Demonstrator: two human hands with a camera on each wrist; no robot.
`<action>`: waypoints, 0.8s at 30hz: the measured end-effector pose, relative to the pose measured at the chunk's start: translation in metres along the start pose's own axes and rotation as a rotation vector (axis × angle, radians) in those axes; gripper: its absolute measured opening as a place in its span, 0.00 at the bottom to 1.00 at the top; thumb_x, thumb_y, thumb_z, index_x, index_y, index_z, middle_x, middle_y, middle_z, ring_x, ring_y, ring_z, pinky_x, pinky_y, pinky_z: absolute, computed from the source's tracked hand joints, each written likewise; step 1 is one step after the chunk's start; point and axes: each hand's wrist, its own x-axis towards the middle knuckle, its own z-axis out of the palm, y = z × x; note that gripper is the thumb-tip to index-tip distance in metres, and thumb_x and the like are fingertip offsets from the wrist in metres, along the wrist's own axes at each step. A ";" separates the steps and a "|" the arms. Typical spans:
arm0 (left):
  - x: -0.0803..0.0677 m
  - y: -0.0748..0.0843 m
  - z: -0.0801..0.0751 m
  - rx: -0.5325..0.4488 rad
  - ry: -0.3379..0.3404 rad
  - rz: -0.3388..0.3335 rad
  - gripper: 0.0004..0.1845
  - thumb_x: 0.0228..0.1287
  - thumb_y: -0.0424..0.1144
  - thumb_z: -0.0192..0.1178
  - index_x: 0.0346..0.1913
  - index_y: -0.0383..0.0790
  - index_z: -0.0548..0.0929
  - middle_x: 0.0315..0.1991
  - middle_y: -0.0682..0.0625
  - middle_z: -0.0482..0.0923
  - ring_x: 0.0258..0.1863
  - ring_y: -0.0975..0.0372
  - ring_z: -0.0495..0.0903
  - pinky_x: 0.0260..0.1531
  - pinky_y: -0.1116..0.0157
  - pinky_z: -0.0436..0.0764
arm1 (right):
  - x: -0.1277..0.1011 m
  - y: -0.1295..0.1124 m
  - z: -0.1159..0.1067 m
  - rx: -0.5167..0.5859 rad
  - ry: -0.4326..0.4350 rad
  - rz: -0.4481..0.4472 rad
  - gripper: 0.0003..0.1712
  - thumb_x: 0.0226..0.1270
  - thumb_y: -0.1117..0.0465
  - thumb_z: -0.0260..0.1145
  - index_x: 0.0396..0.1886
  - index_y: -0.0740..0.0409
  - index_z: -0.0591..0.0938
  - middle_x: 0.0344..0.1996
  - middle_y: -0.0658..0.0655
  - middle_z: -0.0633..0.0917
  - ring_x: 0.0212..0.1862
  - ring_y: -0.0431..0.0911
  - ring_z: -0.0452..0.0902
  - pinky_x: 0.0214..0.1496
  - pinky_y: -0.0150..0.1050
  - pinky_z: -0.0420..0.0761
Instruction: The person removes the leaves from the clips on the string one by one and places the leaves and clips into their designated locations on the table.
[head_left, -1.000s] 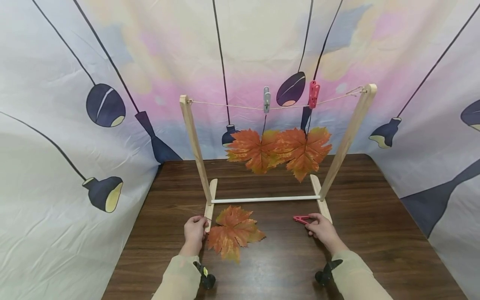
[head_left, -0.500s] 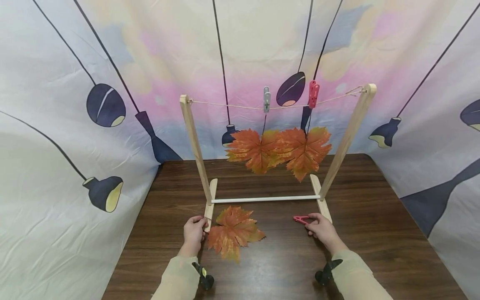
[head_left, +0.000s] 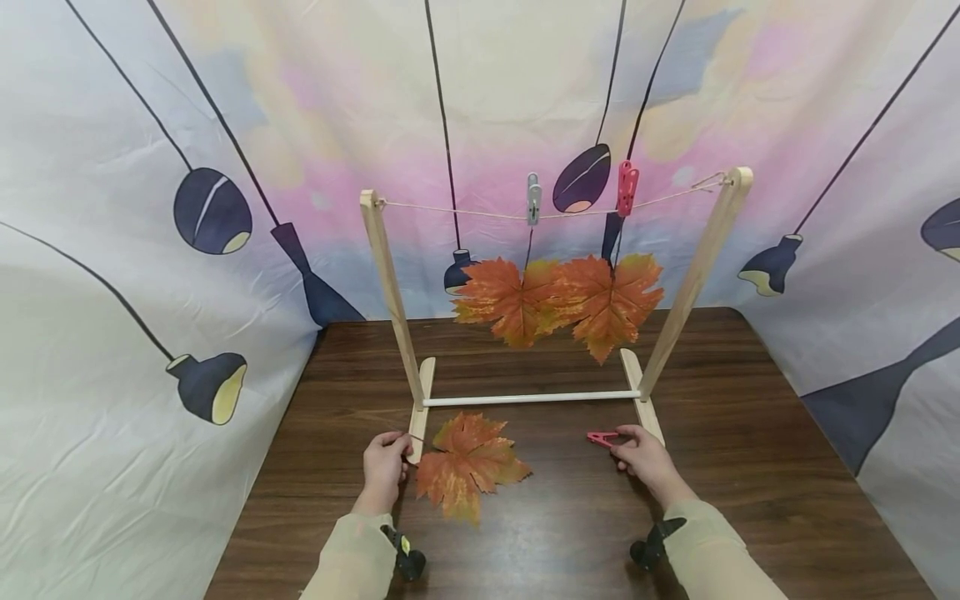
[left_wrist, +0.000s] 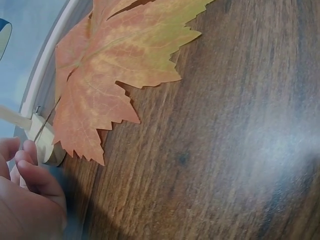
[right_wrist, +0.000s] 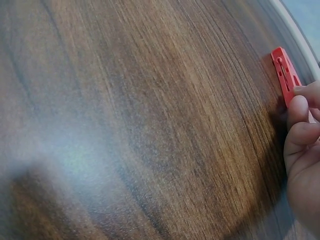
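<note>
Left hand: the left hand [head_left: 384, 468] rests on the counter [head_left: 742, 417], its fingers [left_wrist: 31, 172] curled, pinching the stem of the loose leaf [head_left: 467, 464] by the wooden rack's [head_left: 392, 287] near-left foot.
Right hand: the right hand [head_left: 647, 460] pinches the red clothespin [head_left: 602, 437] lying flat on the counter, near right.
Far: two leaves [head_left: 558, 298] hang clipped to the string.

Barely any change since a second ago. We see the left hand [head_left: 384, 467] shifted a touch left and up, its fingertips now right at the stem end of the loose maple leaf [head_left: 467, 464], and its sleeve [head_left: 352, 558] slid slightly left. The leaf looks nudged a hair. We spot no other movement between the pictures.
</note>
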 end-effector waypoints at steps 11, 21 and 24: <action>0.000 0.008 0.003 0.008 0.016 0.017 0.15 0.54 0.36 0.57 0.43 0.34 0.69 0.23 0.45 0.76 0.09 0.65 0.65 0.06 0.71 0.65 | -0.001 -0.004 -0.003 -0.006 0.000 0.016 0.24 0.54 0.66 0.60 0.52 0.65 0.68 0.19 0.55 0.75 0.18 0.43 0.70 0.16 0.33 0.68; -0.001 0.013 0.008 0.014 0.000 0.032 0.18 0.53 0.37 0.59 0.45 0.35 0.69 0.26 0.43 0.77 0.09 0.66 0.65 0.07 0.71 0.66 | 0.000 -0.008 -0.005 0.010 -0.013 0.021 0.25 0.54 0.65 0.60 0.53 0.65 0.67 0.22 0.56 0.76 0.20 0.43 0.71 0.18 0.33 0.69; -0.003 0.015 0.012 -0.016 -0.020 0.046 0.19 0.53 0.37 0.58 0.47 0.34 0.68 0.26 0.40 0.76 0.08 0.66 0.64 0.06 0.71 0.65 | 0.001 -0.009 -0.006 0.003 -0.006 0.022 0.24 0.54 0.64 0.60 0.52 0.64 0.68 0.21 0.56 0.77 0.20 0.43 0.71 0.19 0.33 0.70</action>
